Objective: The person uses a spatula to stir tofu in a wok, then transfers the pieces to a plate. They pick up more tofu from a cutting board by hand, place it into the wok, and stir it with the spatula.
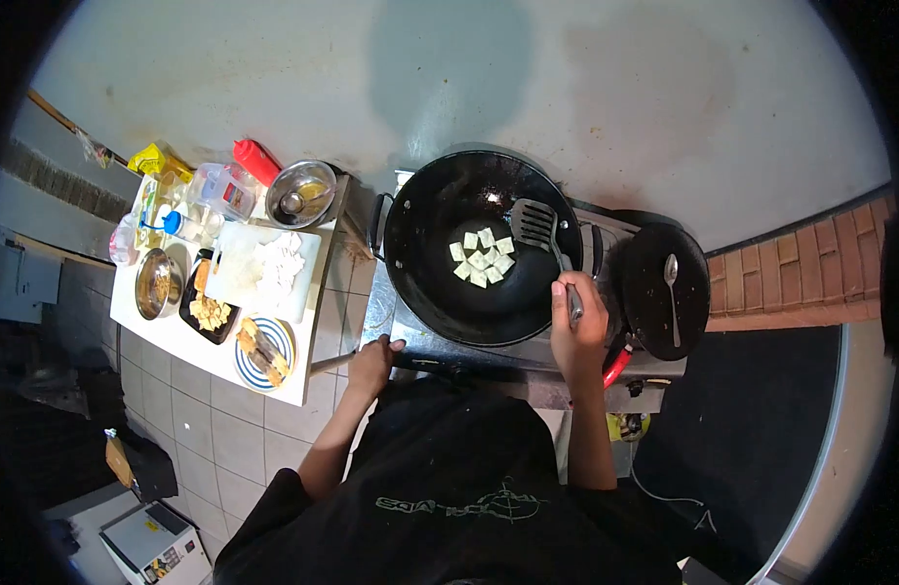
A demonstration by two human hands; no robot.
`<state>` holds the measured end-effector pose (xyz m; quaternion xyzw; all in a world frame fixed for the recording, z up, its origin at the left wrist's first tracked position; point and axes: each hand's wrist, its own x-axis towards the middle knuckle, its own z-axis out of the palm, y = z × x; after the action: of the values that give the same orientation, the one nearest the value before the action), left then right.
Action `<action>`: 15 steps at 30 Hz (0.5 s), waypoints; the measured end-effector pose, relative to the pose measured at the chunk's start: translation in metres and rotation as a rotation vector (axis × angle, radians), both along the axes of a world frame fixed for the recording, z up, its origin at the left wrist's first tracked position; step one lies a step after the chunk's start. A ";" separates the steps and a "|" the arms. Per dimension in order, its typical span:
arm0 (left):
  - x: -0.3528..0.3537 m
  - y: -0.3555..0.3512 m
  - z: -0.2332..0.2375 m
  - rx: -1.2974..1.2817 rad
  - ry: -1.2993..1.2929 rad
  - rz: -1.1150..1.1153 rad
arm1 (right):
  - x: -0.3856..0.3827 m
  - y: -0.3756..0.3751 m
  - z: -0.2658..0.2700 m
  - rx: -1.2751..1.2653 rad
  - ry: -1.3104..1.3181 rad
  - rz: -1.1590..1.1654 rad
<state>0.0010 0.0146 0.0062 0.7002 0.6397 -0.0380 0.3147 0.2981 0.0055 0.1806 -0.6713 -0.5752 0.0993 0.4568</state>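
Note:
A large black wok [430, 292] sits on the steel stove [378, 317]. Several pale, speckled square pieces [479, 259] lie together at its middle. My right hand [579, 317] is wrapped round the handle of a slotted metal spatula [535, 222], whose head is over the right side of the wok, apart from the pieces. My left hand [373, 365] rests at the stove's front left edge, near the wok; its fingers are partly curled, and nothing shows in them.
Left of the stove, a white table [206, 353] bears a cutting board [237, 263], a metal bowl [316, 175], a red bottle [257, 162], a striped plate [264, 381] and a black tray [189, 305]. A black pan [649, 292] holding a spoon [672, 270] stands right of the wok.

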 end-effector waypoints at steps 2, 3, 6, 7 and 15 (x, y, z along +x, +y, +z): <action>-0.002 0.001 0.001 0.002 -0.006 -0.016 | -0.002 -0.001 -0.003 0.032 0.016 -0.009; -0.002 0.001 0.003 -0.007 -0.012 -0.025 | -0.002 -0.002 -0.004 0.063 0.024 -0.008; -0.001 0.003 0.010 -0.015 0.006 -0.046 | -0.003 -0.005 -0.003 0.049 0.073 -0.024; -0.001 0.003 0.010 0.001 0.010 -0.052 | -0.003 -0.005 -0.004 0.053 0.076 -0.032; -0.005 0.000 -0.005 0.041 -0.031 -0.017 | 0.002 -0.013 -0.005 0.023 0.098 -0.053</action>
<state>-0.0040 0.0142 0.0013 0.7124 0.6295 -0.0165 0.3097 0.2996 -0.0072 0.1758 -0.6754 -0.5351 0.1132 0.4946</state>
